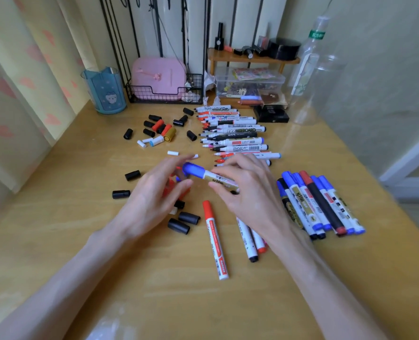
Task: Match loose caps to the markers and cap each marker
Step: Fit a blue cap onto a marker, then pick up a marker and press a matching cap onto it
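Left of the left hand [154, 192], two loose black caps [132, 175] on the desk [154, 290], apart from each other and untouched. Beyond that hand, a scatter of spare caps [158, 130], black, red, white and one gold, within easy reach for matching. Left hand itself half closed, thumb below and fingers above a blue cap [190, 168], apparently pinching it; blurred, so contact not certain. Under its palm, a red shape [172, 190], likely more caps, too smeared to tell. Just nearer than its fingers, a huddle of three dark caps [185, 220]. Blue cap seated on, or going onto, the tip end of a gold-and-white marker [219, 179], held level between both hands: barrel steadied on the right, cap driven home from the left, by the look of it. Between the wrists, a red-capped marker [214, 241], flat on the desk. Over the held marker's barrel, the right hand [250, 192], curled, fingertips gripping from above. Beyond that hand, a row of uncapped markers [235, 133], tips toward the spare caps. Right of it, a bunch of capped markers [321, 204], mostly blue, probably set aside as done.
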